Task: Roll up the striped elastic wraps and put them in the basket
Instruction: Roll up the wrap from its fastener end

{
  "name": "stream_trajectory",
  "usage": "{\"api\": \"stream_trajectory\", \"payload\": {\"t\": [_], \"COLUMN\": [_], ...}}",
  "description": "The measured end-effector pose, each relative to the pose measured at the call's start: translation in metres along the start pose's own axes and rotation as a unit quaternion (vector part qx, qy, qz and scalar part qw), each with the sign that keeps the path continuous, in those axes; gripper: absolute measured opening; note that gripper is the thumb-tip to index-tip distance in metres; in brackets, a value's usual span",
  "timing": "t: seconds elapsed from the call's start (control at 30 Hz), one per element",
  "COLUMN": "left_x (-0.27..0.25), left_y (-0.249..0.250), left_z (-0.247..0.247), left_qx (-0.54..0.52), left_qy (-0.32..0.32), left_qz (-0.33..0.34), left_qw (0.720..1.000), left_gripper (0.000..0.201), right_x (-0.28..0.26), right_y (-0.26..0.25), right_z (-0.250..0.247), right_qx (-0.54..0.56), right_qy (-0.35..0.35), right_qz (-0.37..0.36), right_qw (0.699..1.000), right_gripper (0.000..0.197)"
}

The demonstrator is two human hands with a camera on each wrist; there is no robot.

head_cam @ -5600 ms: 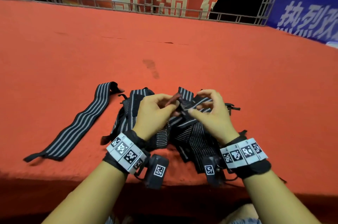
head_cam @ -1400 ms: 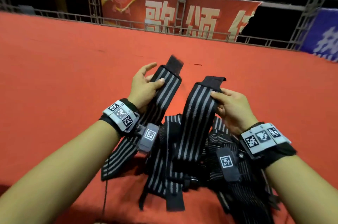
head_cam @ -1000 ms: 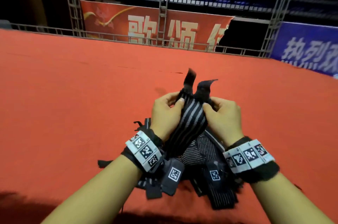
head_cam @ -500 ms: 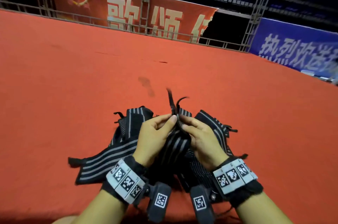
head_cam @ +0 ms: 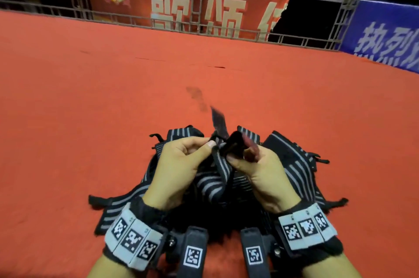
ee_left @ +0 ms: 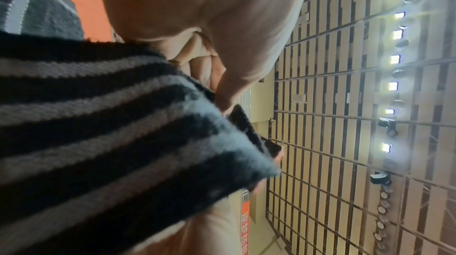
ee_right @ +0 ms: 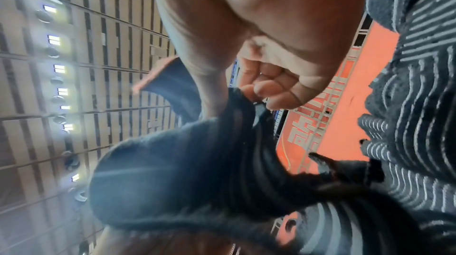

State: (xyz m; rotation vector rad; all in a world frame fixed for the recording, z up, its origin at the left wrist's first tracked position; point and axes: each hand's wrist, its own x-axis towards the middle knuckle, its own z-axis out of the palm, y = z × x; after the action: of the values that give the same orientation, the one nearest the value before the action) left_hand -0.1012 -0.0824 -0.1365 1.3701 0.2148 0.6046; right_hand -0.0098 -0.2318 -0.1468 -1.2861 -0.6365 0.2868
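**Both hands pinching the end of one striped wrap above the pile**

The held striped wrap (head_cam: 214, 178) is hanging between the two hands, its long axis running from the near side up and away toward the far side. Its black end tab (head_cam: 233, 145) is pointing up and to the far side; the striped length is trailing down toward the near edge and is merging with the pile of striped wraps (head_cam: 292, 164) lying on the red carpet (head_cam: 113, 96).

The left hand (head_cam: 181, 168) is raised just above the pile, back of the hand facing up, wrist low and near. Its thumb and forefinger are curling inward and pinching the wrap at the left edge, just below the tab. The left wrist view is showing the striped fabric (ee_left: 111, 132) draped across the palm side of the left hand (ee_left: 197, 15).

The right hand (head_cam: 260, 175) is mirroring this pose on the right. Its thumb and curled fingers are gripping the black tab from the right side. In the right wrist view, the fingers (ee_right: 271, 87) are curling onto the dark fabric (ee_right: 185, 171).

The two hands are almost touching at the fingertips. Further wraps of the pile are spreading left and right beneath both wrists.
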Motion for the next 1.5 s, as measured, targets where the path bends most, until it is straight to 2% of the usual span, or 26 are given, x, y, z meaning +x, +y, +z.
{"api": "stream_trajectory", "payload": {"t": [0.03,0.1,0.17,0.27,0.33,0.47,0.6,0.7,0.8,0.9,1.07,1.1,1.17,1.3,1.43,1.5], "left_x": [0.001,0.001,0.0,-0.002,-0.004,-0.011,-0.019,-0.026,-0.034,-0.037,-0.042,-0.042,-0.044,-0.046,-0.047,-0.045], "left_y": [0.0,-0.002,-0.004,-0.006,-0.008,-0.009,-0.009,-0.006,-0.007,-0.01,-0.007,-0.004,-0.002,-0.003,-0.007,-0.008], "left_z": [0.0,0.001,0.003,0.004,0.003,0.009,0.018,0.023,0.03,0.035,0.041,0.042,0.039,0.034,0.029,0.028], "left_qx": [-0.018,-0.035,-0.036,-0.066,-0.076,-0.071,-0.068,-0.079,-0.083,-0.086,-0.092,-0.101,-0.106,0.018,0.086,0.106], "left_qy": [0.003,0.008,0.01,0.021,0.035,0.034,-0.002,-0.048,-0.092,-0.089,-0.089,-0.085,-0.082,-0.064,-0.037,-0.033], "left_qz": [-0.013,-0.033,-0.04,-0.057,-0.068,-0.067,-0.068,-0.074,-0.07,-0.079,-0.106,-0.104,-0.093,-0.024,0.039,0.051], "left_qw": [1.0,0.999,0.998,0.996,0.994,0.995,0.995,0.993,0.99,0.989,0.986,0.986,0.987,0.998,0.995,0.992], "left_gripper": [0.011,0.014,0.011,0.009,0.009,0.008,0.01,0.017,0.024,0.025,0.016,0.011,0.025,0.024,0.018,0.018], "right_x": [-0.002,-0.006,-0.009,-0.015,-0.017,-0.021,-0.029,-0.033,-0.034,-0.036,-0.04,-0.041,-0.041,-0.041,-0.037,-0.037], "right_y": [0.0,-0.005,-0.009,-0.018,-0.018,-0.019,-0.016,-0.011,-0.01,-0.009,-0.01,-0.012,-0.014,-0.013,-0.007,-0.007], "right_z": [-0.003,-0.012,-0.026,-0.039,-0.045,-0.044,-0.033,-0.031,-0.032,-0.034,-0.033,-0.032,-0.031,-0.026,-0.021,-0.022], "right_qx": [0.008,0.02,0.063,0.114,0.12,0.049,-0.065,-0.141,-0.15,-0.142,-0.126,-0.123,-0.132,-0.131,-0.143,-0.187], "right_qy": [0.008,0.023,0.031,0.054,0.053,0.028,0.022,0.053,0.088,0.121,0.125,0.119,0.112,0.117,0.104,0.099], "right_qz": [-0.011,-0.037,-0.058,-0.048,-0.057,-0.095,-0.112,-0.096,-0.096,-0.087,-0.084,-0.085,-0.089,-0.069,-0.052,-0.069], "right_qw": [1.0,0.999,0.996,0.991,0.99,0.994,0.991,0.984,0.98,0.978,0.98,0.982,0.981,0.982,0.983,0.975], "right_gripper": [0.037,0.015,0.033,0.007,0.016,0.044,0.025,0.007,0.009,0.016,0.015,0.017,0.016,0.024,0.035,0.04]}}
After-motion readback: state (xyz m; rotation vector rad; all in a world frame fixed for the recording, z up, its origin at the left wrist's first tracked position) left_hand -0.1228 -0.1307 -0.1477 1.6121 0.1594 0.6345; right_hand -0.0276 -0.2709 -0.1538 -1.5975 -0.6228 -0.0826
